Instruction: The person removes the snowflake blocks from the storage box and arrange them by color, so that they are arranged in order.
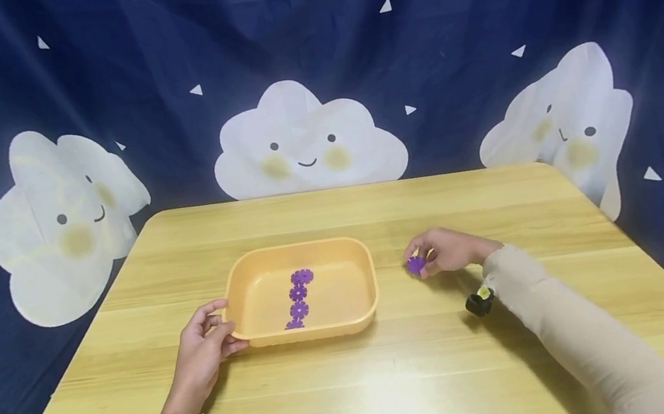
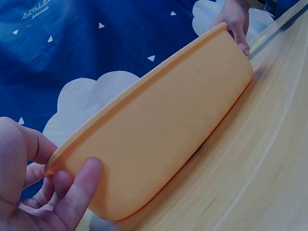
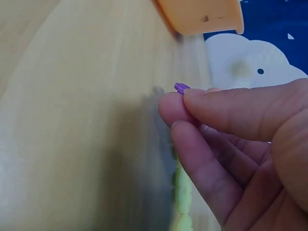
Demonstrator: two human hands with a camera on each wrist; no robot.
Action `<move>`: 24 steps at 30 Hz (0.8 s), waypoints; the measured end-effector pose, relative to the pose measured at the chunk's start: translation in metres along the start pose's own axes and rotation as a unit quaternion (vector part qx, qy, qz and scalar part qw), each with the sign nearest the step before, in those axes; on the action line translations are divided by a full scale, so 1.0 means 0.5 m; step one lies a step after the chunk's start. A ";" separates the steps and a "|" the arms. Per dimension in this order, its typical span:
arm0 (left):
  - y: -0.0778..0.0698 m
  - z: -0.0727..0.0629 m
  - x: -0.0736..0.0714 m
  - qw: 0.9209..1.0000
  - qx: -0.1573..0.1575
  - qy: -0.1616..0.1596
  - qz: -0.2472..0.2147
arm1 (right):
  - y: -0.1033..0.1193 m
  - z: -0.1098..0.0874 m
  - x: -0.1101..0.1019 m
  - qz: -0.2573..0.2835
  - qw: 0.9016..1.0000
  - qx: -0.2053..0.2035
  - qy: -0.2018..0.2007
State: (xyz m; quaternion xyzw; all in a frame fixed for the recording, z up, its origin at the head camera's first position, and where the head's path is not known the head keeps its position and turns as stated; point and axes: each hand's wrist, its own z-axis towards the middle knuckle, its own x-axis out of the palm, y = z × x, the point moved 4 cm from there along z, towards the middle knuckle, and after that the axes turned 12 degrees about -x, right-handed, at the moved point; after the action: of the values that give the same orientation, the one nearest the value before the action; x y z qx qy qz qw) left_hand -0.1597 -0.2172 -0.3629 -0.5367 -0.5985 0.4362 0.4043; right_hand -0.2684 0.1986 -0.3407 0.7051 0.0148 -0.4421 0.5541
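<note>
My left hand (image 1: 202, 351) grips the left front corner of an orange plastic tray (image 1: 350, 326), fingers at the rim and outer wall. Inside the tray, several purple snowflake discs (image 1: 299, 310) are joined in a line running front to back. To the right of the tray, my right hand (image 1: 448, 249) pinches one purple snowflake disc (image 1: 416, 265) between thumb and fingertips. In the right wrist view only a small edge of that purple disc (image 3: 181, 88) shows past the fingertips. Behind the hand there, a yellow-green row of scalloped pieces (image 3: 183, 197) is partly hidden.
A wood-grain table (image 1: 334, 393) carries everything. Black straps with wrist cameras sit on both sleeves (image 1: 546, 304). A yellow flower-shaped piece (image 1: 484, 292) shows beside the right wrist camera. Behind the table hangs a dark blue curtain (image 1: 153, 47) with smiling clouds.
</note>
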 end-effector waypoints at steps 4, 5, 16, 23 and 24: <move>-0.001 0.000 0.000 1.000 0.000 0.001 0.002 | -0.003 -0.005 0.006 -0.005 1.000 -0.014 0.001; -0.001 0.000 0.000 1.000 0.000 0.002 0.002 | -0.003 -0.005 0.007 -0.007 1.000 -0.018 0.002; 0.000 0.000 0.001 1.000 0.002 0.002 -0.001 | -0.008 -0.010 0.012 -0.050 0.998 -0.004 0.024; 0.000 -0.001 0.001 1.000 0.001 -0.001 0.003 | -0.011 -0.017 0.015 -0.048 0.998 0.023 0.026; 0.000 -0.001 0.001 1.000 0.001 0.000 0.003 | -0.011 -0.018 0.016 -0.044 0.998 0.030 0.025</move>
State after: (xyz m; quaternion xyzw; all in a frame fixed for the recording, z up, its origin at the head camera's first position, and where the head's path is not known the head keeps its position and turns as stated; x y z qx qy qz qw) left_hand -0.1593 -0.2168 -0.3626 -0.5377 -0.5969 0.4381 0.4033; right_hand -0.2607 0.2042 -0.3499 0.7309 0.0465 -0.4482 0.5125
